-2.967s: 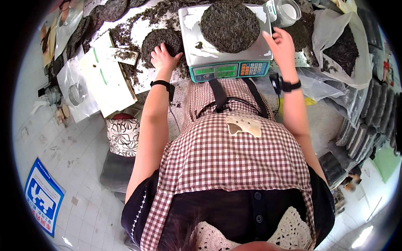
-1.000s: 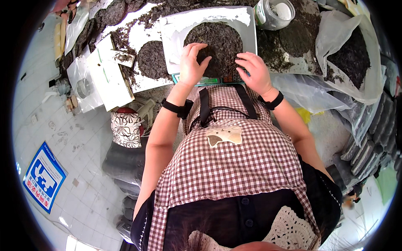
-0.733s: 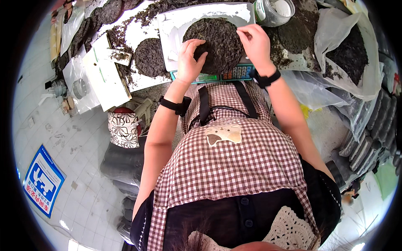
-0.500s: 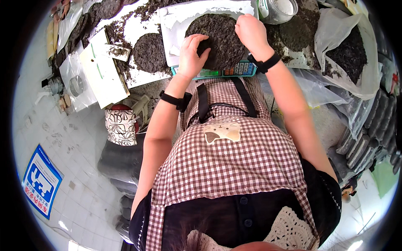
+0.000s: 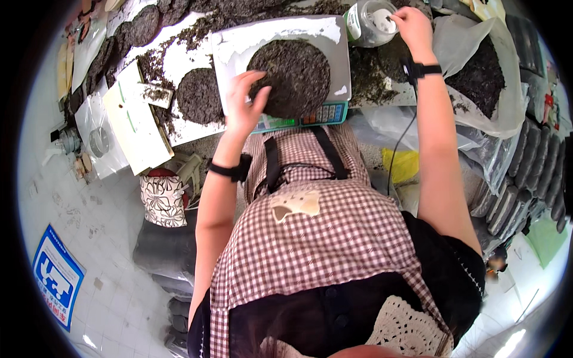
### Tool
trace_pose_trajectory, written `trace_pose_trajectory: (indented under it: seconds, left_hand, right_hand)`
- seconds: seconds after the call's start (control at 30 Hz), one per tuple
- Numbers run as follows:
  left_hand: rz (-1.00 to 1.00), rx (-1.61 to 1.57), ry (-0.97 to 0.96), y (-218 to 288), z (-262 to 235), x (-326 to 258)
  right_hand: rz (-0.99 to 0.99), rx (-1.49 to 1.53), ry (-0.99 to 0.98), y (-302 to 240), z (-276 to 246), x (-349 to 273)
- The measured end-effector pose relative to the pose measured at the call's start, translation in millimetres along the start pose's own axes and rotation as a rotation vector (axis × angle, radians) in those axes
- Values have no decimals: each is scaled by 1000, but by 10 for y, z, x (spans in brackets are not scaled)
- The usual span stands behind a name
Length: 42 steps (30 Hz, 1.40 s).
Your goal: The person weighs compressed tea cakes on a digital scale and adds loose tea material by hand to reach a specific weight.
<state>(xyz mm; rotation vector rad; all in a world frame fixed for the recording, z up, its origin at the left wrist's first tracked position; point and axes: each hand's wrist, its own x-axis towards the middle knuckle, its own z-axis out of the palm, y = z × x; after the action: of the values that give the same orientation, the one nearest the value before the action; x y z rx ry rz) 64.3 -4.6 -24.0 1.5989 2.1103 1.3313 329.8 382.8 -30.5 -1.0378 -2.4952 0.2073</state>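
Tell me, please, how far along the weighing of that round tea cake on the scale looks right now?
Done: the dark tea cake lies on the scale, and another cake sits on white paper beside it. In hand: the left hand rests on the cake's edge, while the right hand reaches over the open jar. Left: the cake is not yet off the scale.

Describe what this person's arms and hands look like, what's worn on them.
Both forearms are bare, with no gloves on the left hand or the right hand. Each wrist carries a black band: the left band and the right band. A thin dark cable hangs down from the right band along the forearm. Black short sleeves show near the shoulders, under a checked apron.
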Motion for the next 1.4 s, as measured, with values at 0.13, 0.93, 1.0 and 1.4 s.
trace_pose_trajectory:
  seconds: [0.13,0.93,1.0,1.4]
  left_hand:
    - [-372,-171,358,-528,-356,-353]
    - [139,349,-348,68,-356,-193]
    - [276,351,-594,108,-29,-265]
    - [-309,99,59,-577,-53,316]
  right_hand:
    - [386,129,110,501,-25,-452]
    - [909,828,788,393,-378,-2463]
    - [975,1317,779,181,-527,-2449]
    - [862,1876,533,-1276,-543,-1708]
